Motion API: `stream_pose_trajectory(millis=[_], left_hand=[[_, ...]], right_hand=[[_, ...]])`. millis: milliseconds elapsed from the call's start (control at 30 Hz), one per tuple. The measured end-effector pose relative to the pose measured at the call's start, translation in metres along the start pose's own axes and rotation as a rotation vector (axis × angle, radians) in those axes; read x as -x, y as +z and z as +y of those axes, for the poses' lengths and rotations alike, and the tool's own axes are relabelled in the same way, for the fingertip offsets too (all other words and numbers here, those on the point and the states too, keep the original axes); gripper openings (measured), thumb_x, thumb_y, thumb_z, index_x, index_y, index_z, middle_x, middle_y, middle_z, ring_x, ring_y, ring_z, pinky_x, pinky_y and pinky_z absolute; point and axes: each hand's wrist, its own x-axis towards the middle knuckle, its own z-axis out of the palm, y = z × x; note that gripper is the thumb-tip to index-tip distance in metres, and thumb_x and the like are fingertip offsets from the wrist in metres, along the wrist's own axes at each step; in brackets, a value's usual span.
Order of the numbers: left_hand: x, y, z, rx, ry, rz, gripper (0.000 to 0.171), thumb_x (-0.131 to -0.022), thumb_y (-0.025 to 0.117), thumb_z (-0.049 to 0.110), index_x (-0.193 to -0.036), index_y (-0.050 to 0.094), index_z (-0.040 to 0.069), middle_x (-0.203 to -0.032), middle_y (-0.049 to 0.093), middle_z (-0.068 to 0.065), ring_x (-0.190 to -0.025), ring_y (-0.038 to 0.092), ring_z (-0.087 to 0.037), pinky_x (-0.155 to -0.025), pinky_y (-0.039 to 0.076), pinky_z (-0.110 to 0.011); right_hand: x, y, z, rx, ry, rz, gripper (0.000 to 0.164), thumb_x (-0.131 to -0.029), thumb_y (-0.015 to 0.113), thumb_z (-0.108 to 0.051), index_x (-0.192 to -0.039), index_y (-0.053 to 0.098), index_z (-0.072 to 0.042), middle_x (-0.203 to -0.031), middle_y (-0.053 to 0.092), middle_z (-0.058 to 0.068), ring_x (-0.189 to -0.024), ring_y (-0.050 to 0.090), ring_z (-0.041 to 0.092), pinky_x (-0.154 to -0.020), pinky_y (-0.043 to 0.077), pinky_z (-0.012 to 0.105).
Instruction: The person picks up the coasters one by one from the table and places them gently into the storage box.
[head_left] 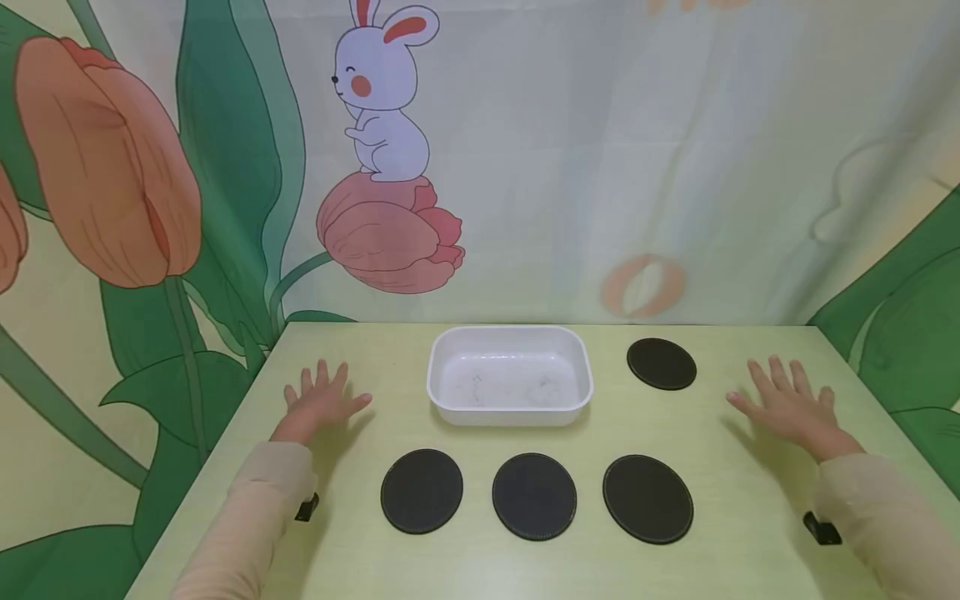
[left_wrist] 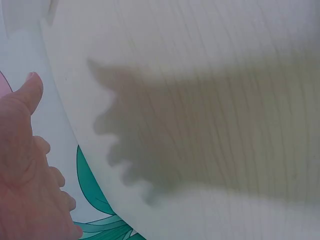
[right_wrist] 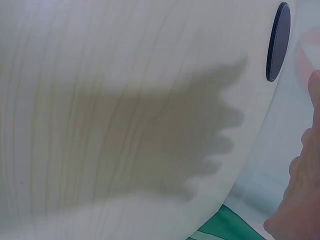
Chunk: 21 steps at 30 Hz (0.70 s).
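Fingers spread, my left hand (head_left: pixel 318 407) hovers over the left side of the table, holding nothing; its shadow falls on the wood in the left wrist view. My right hand (head_left: pixel 795 410) is held likewise over the right side, also without anything in it. Between them, at the back, stands a white rectangular tray (head_left: pixel 510 417) with faint grey marks on its floor. Nearest the right hand lies a black round coaster (head_left: pixel 662 363), also visible in the right wrist view. Closer to me, a row holds a left coaster (head_left: pixel 422 491), a middle coaster (head_left: pixel 535 497) and a right coaster (head_left: pixel 648 499).
The pale wood-grain table (head_left: pixel 480 571) ends at the back against a hanging curtain (head_left: pixel 540 208) printed with tulips and a rabbit. Beneath each cuff a small black piece shows, the left strap piece (head_left: pixel 307 507) and the right strap piece (head_left: pixel 822 529).
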Motion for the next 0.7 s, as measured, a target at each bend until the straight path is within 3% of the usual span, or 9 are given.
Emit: stream_pose_trajectory(millis=[367,700], left_hand=[[-0.006,0.002,0.011,-0.073,0.045,0.033,0.084,-0.085,0.038,0.059,-0.142,0.005,0.008,-0.144,-0.008,-0.027,-0.128,-0.012,-0.048,-0.095,-0.009,-0.068],[-0.008,0.002,0.031,-0.110,0.101,0.074,0.084,-0.083,0.039,0.061,-0.143,0.007,0.011,-0.146,-0.005,-0.023,-0.130,-0.010,-0.046,-0.097,-0.005,-0.067]], right_hand=[[0.004,-0.009,-0.018,0.030,-0.057,0.019,0.085,-0.084,0.031,-0.064,-0.142,0.003,-0.008,-0.143,-0.007,0.027,-0.127,-0.017,0.046,-0.086,-0.006,0.074],[0.010,-0.009,-0.042,0.062,-0.124,0.052,0.082,-0.085,0.033,-0.063,-0.143,0.002,-0.014,-0.145,-0.003,0.024,-0.130,-0.013,0.044,-0.088,-0.003,0.073]])
